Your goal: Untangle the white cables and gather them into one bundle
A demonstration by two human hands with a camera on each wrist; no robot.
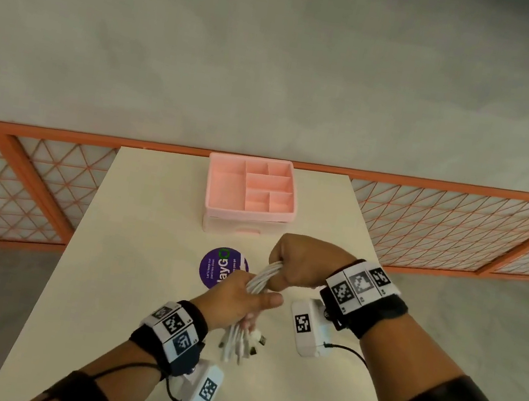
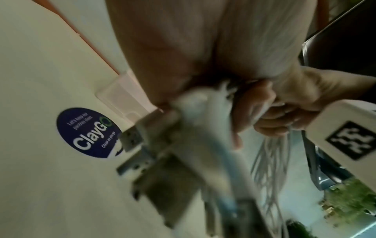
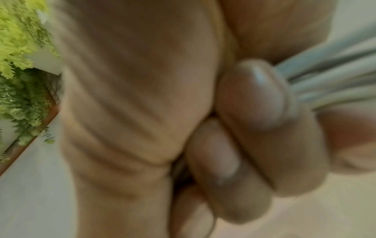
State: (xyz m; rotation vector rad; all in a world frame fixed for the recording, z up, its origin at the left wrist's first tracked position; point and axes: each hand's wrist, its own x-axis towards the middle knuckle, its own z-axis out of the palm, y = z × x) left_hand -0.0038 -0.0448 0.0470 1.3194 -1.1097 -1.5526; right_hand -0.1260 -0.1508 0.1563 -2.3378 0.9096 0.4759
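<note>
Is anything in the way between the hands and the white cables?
No, nothing visible. The left hand and the right hand both already grip the white cables directly, above the table.

white cables (image 1: pixel 260 281), bundled, plug ends dangling

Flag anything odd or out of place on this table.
Nothing stands out. Both the left hand and right hand grip the white cables in one bundle; the pink plastic organiser tray sits upright and undamaged.
</note>
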